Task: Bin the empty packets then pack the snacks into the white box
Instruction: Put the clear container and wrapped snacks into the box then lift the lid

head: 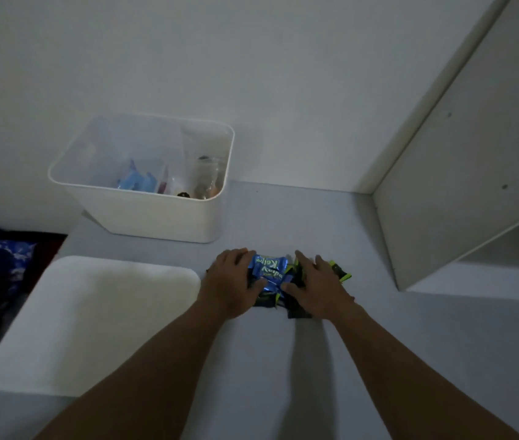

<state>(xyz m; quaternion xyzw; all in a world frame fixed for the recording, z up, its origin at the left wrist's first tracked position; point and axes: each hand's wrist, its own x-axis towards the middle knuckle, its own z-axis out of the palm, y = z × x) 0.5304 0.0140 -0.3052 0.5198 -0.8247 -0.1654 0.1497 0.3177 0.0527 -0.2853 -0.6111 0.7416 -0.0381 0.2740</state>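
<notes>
A pale grey tabletop [283, 360] meets a white wall. Near the centre, the left hand [231, 282] and the right hand [317, 285] press from both sides, each grip closed on a pile of snack packets [269, 271], blue on top. At 9 o'clock lies a white lid [93, 325]. At 11 o'clock, farther, stands the white box [156, 214] with some packets inside.

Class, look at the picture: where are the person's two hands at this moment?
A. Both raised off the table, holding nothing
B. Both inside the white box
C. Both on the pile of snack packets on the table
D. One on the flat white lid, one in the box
C: the left hand and right hand press in from either side of the pile of snack packets on the table; the white box stands apart, behind them.
</notes>
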